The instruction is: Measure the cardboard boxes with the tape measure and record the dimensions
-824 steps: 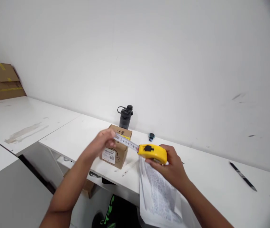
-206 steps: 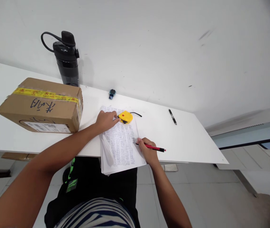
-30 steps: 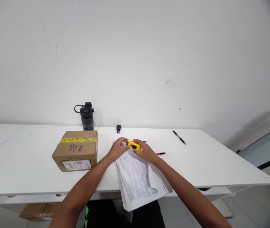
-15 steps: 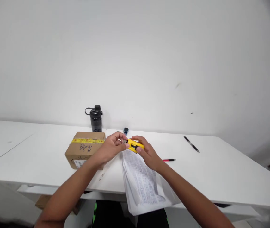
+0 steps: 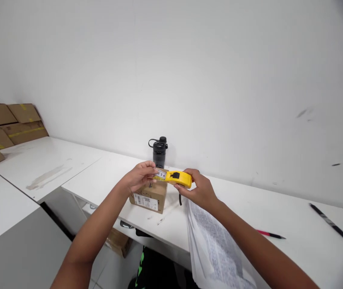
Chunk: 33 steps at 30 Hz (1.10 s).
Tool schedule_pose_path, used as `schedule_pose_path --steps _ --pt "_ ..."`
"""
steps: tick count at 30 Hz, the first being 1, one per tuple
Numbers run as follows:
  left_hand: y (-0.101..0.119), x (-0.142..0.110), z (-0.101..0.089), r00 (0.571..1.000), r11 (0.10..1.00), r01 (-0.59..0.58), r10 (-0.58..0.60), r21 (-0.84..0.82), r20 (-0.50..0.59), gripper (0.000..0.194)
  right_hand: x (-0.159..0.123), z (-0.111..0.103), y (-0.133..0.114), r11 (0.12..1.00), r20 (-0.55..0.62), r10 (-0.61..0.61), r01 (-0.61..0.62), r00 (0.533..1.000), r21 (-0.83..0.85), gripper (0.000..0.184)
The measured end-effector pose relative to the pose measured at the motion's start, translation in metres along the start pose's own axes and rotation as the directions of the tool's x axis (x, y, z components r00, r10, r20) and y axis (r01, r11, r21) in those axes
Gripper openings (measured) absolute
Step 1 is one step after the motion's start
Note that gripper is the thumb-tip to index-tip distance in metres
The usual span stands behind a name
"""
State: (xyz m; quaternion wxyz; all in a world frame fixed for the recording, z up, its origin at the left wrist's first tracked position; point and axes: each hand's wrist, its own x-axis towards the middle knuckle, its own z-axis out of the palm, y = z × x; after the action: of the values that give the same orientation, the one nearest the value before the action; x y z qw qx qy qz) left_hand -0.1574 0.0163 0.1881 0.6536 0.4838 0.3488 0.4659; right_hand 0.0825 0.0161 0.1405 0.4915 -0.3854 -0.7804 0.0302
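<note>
A yellow tape measure (image 5: 183,179) with a black slider is gripped at its right side by my right hand (image 5: 200,188). A short length of its white blade (image 5: 160,174), with printed numbers, sticks out to the left. My left hand (image 5: 139,176) is closed on the blade's free end, which its fingers hide. Both hands are in the air over a cardboard box (image 5: 161,197) with a white label, whose top they partly cover. To the right, below my right forearm, lies a stack of printed sheets (image 5: 216,245).
A black bottle (image 5: 159,154) stands behind the box against the wall. A red and black pen (image 5: 272,234) and a black pen (image 5: 332,223) lie on the white table (image 5: 298,251). Several cartons (image 5: 23,120) are piled at the far left. Another carton (image 5: 119,242) sits below the table.
My view has turned left, bringing the piled cartons into sight. Both hands are now over the box, and a short length of blade is out of the tape measure.
</note>
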Motion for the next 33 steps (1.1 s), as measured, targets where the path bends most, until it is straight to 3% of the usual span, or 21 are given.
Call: schedule_pose_path --steps 3,7,11,14,17,23,28,33 --pt "0.008 0.001 -0.038 0.986 0.999 -0.01 0.018 0.054 -0.164 0.029 -0.001 0.002 0.01 0.998 0.042 0.056 -0.054 0.998 -0.042 0.038" --pt "0.009 0.003 -0.088 0.936 0.988 0.033 0.023 0.153 -0.352 0.027 -0.007 -0.001 0.024 0.987 0.074 0.138 -0.131 0.988 -0.094 0.041" --pt "-0.005 0.01 -0.119 0.885 0.965 0.124 -0.002 0.231 -0.466 0.029 -0.006 -0.007 0.031 0.971 0.151 0.175 -0.145 0.973 -0.19 0.046" --pt "-0.017 0.015 -0.122 0.876 0.943 0.174 -0.016 0.284 -0.482 0.034 0.0 -0.009 0.031 0.961 0.211 0.19 -0.138 0.959 -0.24 0.046" --pt "-0.023 0.017 -0.114 0.898 0.916 0.213 -0.046 0.34 -0.438 0.043 0.008 -0.008 0.028 0.962 0.282 0.2 -0.133 0.938 -0.241 0.047" --pt "-0.03 0.021 -0.105 0.912 0.792 0.288 -0.055 0.538 -0.407 0.056 0.021 0.002 0.013 0.967 0.38 0.215 -0.142 0.9 -0.21 0.049" --pt "-0.023 0.008 -0.107 0.938 0.769 0.247 -0.036 0.59 -0.345 0.052 0.017 0.006 0.01 0.965 0.422 0.225 -0.14 0.879 -0.222 0.057" --pt "-0.01 0.003 -0.105 0.959 0.728 0.216 -0.035 0.65 -0.28 0.052 0.013 0.005 0.015 0.978 0.41 0.171 -0.106 0.896 -0.178 0.057"
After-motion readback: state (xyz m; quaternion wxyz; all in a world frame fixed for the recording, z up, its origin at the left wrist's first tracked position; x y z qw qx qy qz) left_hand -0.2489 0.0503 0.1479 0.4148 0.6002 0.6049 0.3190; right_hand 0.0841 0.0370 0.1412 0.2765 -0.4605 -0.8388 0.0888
